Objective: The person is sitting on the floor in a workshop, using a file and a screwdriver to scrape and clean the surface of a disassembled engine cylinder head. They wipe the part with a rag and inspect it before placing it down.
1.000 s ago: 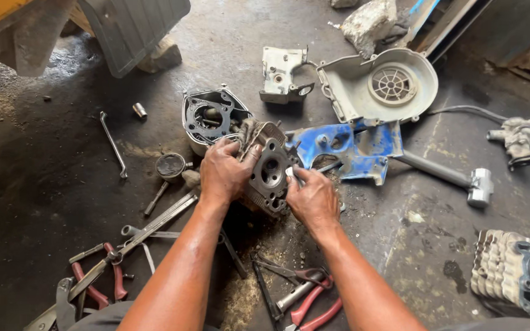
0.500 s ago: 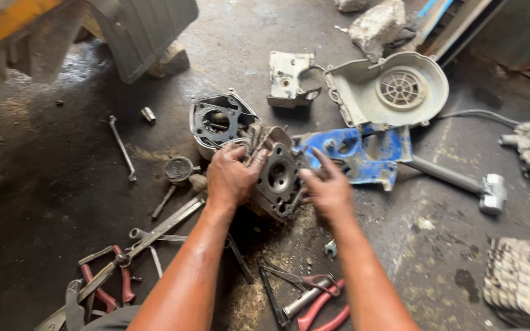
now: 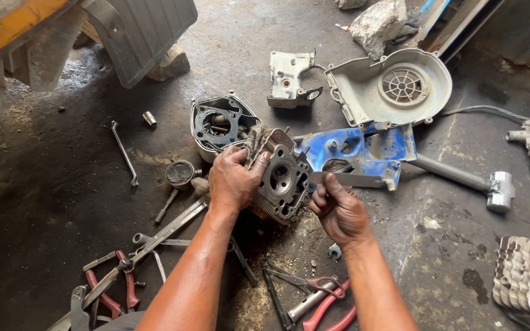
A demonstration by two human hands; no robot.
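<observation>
- Where the floor lies darkest at nine o'clock, a thin wrench (image 3: pixel 124 153) rests on the concrete with a small socket (image 3: pixel 149 118) just above it, both as they lay half a second ago.
- At seven o'clock, red-handled pliers (image 3: pixel 116 287) sit among long flat tools.
- Just left of centre, the left hand (image 3: pixel 235 182) grasps the cylinder head (image 3: pixel 279 182) by its finned upper-left edge, fingers curled over the top; it held the same edge earlier.
- The cylinder head stands tilted on the floor at the middle of the view, its round bore facing up toward the camera, touching the dark engine case (image 3: pixel 219 124) at eleven o'clock or lying just before it; I cannot tell which.
- Right of centre, the right hand (image 3: pixel 337 211) is clenched around a flat metal blade (image 3: pixel 349 179). A second ago this hand gripped the head's right side; it has since let go and drawn back toward five o'clock.
- Behind the blade, a blue bracket (image 3: pixel 363 150) lies at two o'clock, and a pale fan cover (image 3: pixel 394 89) sits at one o'clock.
- At three o'clock, a hammer (image 3: pixel 467 179) lies with its head pointing right.
</observation>
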